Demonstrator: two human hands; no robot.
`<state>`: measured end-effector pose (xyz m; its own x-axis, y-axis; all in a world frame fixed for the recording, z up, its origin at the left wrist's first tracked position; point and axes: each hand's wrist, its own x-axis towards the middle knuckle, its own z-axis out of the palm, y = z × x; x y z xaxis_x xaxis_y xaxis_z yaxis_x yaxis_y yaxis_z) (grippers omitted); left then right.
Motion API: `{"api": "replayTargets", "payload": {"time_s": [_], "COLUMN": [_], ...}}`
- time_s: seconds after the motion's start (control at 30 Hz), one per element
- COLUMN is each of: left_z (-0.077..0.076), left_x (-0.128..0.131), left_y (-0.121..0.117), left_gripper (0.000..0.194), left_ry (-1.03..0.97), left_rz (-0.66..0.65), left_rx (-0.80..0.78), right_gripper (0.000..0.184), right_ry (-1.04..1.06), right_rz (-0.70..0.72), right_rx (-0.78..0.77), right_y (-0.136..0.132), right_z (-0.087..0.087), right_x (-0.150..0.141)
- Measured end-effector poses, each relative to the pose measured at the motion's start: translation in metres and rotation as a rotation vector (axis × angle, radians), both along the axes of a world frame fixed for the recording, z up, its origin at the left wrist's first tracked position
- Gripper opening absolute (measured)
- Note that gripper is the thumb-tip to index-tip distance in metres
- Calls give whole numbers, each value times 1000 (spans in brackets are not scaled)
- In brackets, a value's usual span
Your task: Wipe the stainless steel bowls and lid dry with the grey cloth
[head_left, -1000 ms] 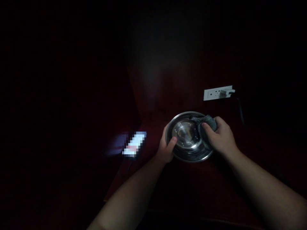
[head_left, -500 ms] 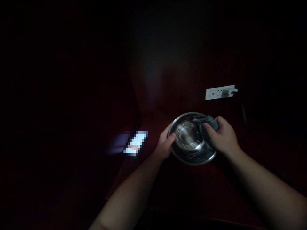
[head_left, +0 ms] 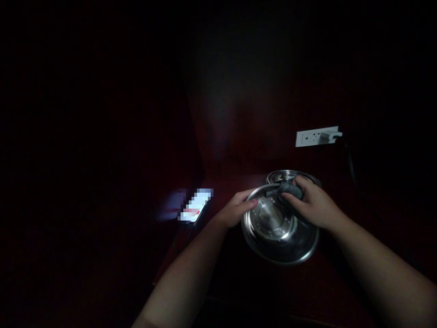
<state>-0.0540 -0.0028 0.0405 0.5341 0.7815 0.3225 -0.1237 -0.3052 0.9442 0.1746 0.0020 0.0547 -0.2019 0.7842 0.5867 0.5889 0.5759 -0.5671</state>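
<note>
The left hand (head_left: 236, 210) is pinching the rim of a shiny steel bowl (head_left: 273, 218) at its left side, thumb lying inside, while the right hand (head_left: 312, 202) is closing its grip on a bunched grey cloth (head_left: 291, 190) at the bowl's upper right edge. The bowl is tilting its inside toward the viewer — over a dark red counter (head_left: 227, 181). Another round steel piece (head_left: 284, 175) is showing behind it, partly hidden. A lit phone (head_left: 196, 206) is glowing to the left, and a plug (head_left: 330, 135) is sitting in the white wall socket (head_left: 307, 138) beyond.
</note>
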Motion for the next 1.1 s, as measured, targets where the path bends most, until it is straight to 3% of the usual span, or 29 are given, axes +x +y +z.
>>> {"api": "replayTargets", "payload": {"time_s": [0.13, 0.27, 0.5, 0.67, 0.83, 0.97, 1.1], "left_z": [-2, -7, -14, -16, -20, -22, -24], "left_x": [1, 4, 14, 27, 32, 30, 25], "left_y": [0, 4, 2, -9, -8, -2, 5], "left_gripper": [59, 66, 65, 89, 80, 62, 52], "left_ry": [-20, -164, -372, -301, -352, -354, -323], "left_rz": [-75, -23, 80, 123, 210, 300, 413], "left_rx": [-3, 21, 60, 96, 52, -38, -101], "right_gripper": [22, 26, 29, 28, 24, 23, 22], "right_ry": [-13, 111, 431, 478, 412, 355, 310], "right_rz": [55, 30, -318, -472, -408, -357, -291], "right_rx": [-26, -85, -190, -179, -246, -308, -253], "right_y": [4, 11, 17, 18, 18, 20, 23], "right_z": [-2, -6, -9, -12, -12, -13, -19], "right_x": [3, 4, 5, 3, 1, 2, 3]}}
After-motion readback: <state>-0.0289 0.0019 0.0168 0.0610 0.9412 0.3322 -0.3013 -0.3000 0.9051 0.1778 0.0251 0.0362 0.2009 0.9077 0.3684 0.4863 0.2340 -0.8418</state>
